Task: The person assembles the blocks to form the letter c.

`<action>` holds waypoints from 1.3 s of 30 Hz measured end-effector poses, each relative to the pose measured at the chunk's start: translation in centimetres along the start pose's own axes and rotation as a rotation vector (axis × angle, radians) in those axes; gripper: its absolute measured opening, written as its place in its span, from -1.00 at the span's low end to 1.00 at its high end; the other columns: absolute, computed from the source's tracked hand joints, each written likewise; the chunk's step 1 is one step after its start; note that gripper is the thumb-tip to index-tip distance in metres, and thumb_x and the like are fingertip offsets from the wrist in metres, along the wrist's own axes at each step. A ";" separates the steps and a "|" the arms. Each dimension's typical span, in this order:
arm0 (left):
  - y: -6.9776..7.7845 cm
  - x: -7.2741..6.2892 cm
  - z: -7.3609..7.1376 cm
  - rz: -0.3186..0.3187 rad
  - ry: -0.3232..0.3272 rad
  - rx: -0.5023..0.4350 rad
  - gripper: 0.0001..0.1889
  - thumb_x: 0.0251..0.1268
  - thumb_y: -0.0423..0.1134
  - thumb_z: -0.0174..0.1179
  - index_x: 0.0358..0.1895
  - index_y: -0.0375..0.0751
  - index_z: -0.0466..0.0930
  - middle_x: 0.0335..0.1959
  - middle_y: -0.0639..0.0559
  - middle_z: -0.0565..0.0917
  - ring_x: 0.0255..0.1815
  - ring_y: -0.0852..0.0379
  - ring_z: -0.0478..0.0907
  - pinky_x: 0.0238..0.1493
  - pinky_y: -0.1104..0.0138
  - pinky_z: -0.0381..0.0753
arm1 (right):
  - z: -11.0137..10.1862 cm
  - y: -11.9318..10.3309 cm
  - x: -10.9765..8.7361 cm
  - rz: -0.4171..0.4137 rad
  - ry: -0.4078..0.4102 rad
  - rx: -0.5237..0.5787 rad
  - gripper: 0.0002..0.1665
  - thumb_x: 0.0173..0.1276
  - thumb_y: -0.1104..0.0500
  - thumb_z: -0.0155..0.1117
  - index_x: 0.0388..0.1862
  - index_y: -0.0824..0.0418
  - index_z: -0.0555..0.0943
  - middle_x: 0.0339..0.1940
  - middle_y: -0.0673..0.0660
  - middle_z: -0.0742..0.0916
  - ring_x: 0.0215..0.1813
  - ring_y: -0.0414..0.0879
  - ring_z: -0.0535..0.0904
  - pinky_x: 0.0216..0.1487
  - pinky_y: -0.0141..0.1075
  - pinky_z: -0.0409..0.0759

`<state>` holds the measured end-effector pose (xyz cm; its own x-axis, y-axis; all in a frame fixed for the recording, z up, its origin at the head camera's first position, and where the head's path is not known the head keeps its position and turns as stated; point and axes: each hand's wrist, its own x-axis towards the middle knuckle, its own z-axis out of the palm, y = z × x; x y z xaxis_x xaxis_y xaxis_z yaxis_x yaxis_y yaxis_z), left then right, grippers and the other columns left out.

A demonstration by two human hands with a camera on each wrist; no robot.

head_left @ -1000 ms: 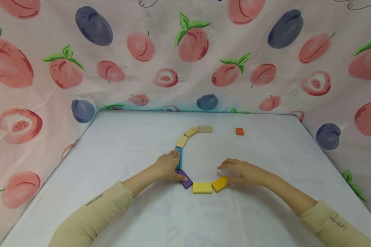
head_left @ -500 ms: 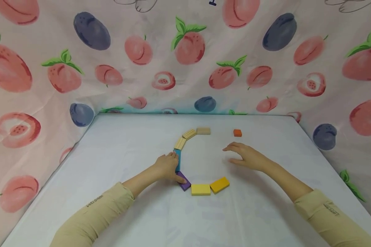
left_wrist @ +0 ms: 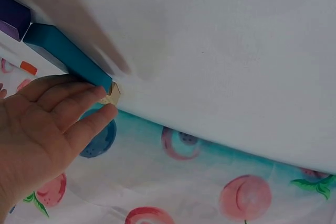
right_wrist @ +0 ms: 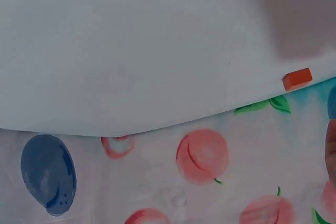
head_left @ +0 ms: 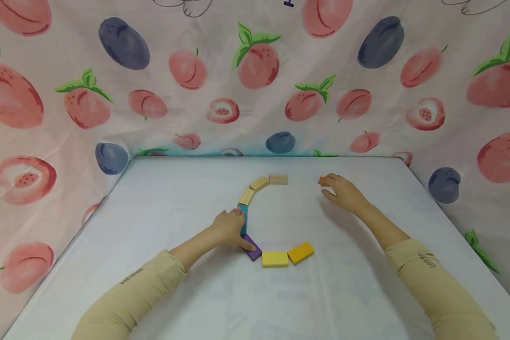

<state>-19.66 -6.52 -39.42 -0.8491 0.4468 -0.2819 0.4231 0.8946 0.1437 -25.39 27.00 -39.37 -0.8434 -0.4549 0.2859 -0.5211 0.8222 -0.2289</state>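
My left hand (head_left: 229,227) lies along the blue block (head_left: 244,219), its thumb over the purple block (head_left: 252,249). In the left wrist view its fingers are extended beside the blue block (left_wrist: 71,56). My right hand (head_left: 342,192) is at the small orange block (head_left: 322,180), with thumb and fingers parted and the fingers partly covering the block in the head view. The right wrist view shows the orange block (right_wrist: 297,79) fully, with only a bit of a finger (right_wrist: 331,153) at the frame's edge.
A curved row continues from the blue block through ribbed wooden blocks (head_left: 259,183) to a plain wooden block (head_left: 278,179) at the back. At the front it runs to a yellow block (head_left: 275,259) and an amber block (head_left: 301,253). Fruit-print cloth (head_left: 221,56) rises behind the white table (head_left: 174,293).
My right hand has left the amber block and moved back and slightly right to the orange block. My left hand stays against the blue and purple blocks.
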 end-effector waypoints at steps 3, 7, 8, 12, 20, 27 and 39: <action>-0.1 0.1 0.0 -0.003 -0.008 0.007 0.14 -0.14 0.33 0.34 0.35 -0.52 0.17 0.39 -0.39 0.22 0.43 -0.22 0.19 0.42 -0.04 0.18 | 0.1 0.6 0.5 0.019 0.005 -0.019 -0.70 0.23 0.34 0.27 -0.06 0.44 0.57 -0.10 0.34 0.65 -0.05 0.23 0.57 0.04 0.07 0.56; -0.1 0.2 0.0 0.000 -0.012 0.020 0.14 -0.13 0.33 0.33 0.35 -0.52 0.17 0.40 -0.39 0.21 0.44 -0.21 0.18 0.41 -0.03 0.20 | 0.5 1.4 0.9 0.057 0.003 -0.023 -0.69 0.23 0.36 0.25 -0.04 0.45 0.56 -0.10 0.36 0.65 -0.06 0.23 0.57 0.05 0.07 0.55; -0.1 0.2 0.0 0.000 -0.010 0.019 0.14 -0.13 0.33 0.33 0.35 -0.52 0.17 0.40 -0.39 0.21 0.44 -0.21 0.18 0.41 -0.03 0.20 | 0.6 1.6 0.9 0.063 0.007 -0.024 -0.68 0.23 0.36 0.24 -0.03 0.46 0.56 -0.11 0.36 0.65 -0.07 0.23 0.57 0.04 0.07 0.55; -0.1 0.1 0.1 0.004 0.002 0.012 0.13 -0.15 0.32 0.35 0.34 -0.52 0.19 0.39 -0.39 0.22 0.43 -0.21 0.19 0.40 -0.04 0.21 | 0.9 2.0 0.9 0.080 0.007 -0.043 -0.67 0.23 0.36 0.23 -0.02 0.48 0.54 -0.17 0.38 0.65 -0.14 0.23 0.58 -0.01 0.08 0.56; -0.1 -0.1 0.2 0.014 0.019 0.041 0.13 -0.16 0.32 0.35 0.33 -0.51 0.20 0.37 -0.38 0.26 0.42 -0.21 0.22 0.38 -0.03 0.25 | 1.1 2.3 0.7 0.111 -0.021 -0.051 -0.64 0.23 0.35 0.23 -0.01 0.50 0.52 -0.17 0.41 0.63 -0.14 0.27 0.58 -0.01 0.11 0.56; -0.3 0.1 0.4 0.004 0.008 0.006 0.14 -0.16 0.32 0.35 0.35 -0.50 0.18 0.40 -0.37 0.22 0.44 -0.19 0.19 0.41 -0.03 0.21 | 1.5 3.0 1.2 0.141 -0.041 -0.035 -0.61 0.22 0.35 0.23 0.02 0.50 0.52 -0.12 0.43 0.63 -0.07 0.31 0.56 0.04 0.15 0.51; -0.3 0.0 0.2 -0.009 -0.035 -0.024 0.14 -0.12 0.33 0.33 0.38 -0.49 0.13 0.44 -0.34 0.15 0.47 -0.18 0.11 0.44 -0.05 0.13 | 1.9 2.9 2.1 0.122 -0.042 -0.026 -0.74 0.22 0.37 0.21 -0.12 0.46 0.55 -0.24 0.37 0.62 -0.18 0.24 0.54 -0.04 0.09 0.52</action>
<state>-19.75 -6.79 -39.69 -0.8408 0.4391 -0.3166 0.4076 0.8984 0.1637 -28.97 27.79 -41.23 -0.9051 -0.3648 0.2185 -0.4117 0.8803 -0.2356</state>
